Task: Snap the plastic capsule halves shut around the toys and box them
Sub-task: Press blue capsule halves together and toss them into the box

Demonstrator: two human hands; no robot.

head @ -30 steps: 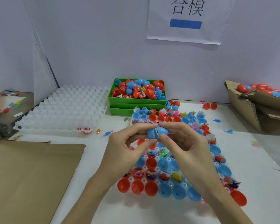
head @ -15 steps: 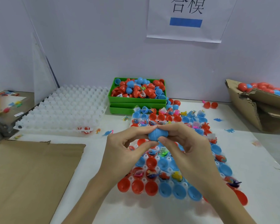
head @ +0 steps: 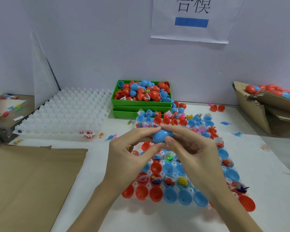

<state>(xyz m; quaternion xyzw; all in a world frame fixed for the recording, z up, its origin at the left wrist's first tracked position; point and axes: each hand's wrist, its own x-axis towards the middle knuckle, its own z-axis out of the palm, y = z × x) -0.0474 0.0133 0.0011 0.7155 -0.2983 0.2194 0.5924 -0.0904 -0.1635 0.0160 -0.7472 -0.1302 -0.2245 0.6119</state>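
— Pinching from both sides: the left hand (head: 131, 158) and the right hand (head: 194, 153) hold one blue capsule (head: 162, 135) between thumbs and fingertips, above the far half of the tray.

— Closed, is it?

— A seam line runs down its middle; the halves sit together, no gap showing.

— And underneath?

— The clear tray (head: 172, 164), its cups filled with red and blue capsule halves (head: 185, 197), some carrying small toys (head: 182, 180).

— Farther out?

— Behind the tray, stacked green bins (head: 141, 104) heaped with more red and blue shells. Left of them, an upturned white tray (head: 65, 114). At far right, a cardboard box (head: 261, 114) with capsules inside. Flat cardboard (head: 32, 181) lies at near left.
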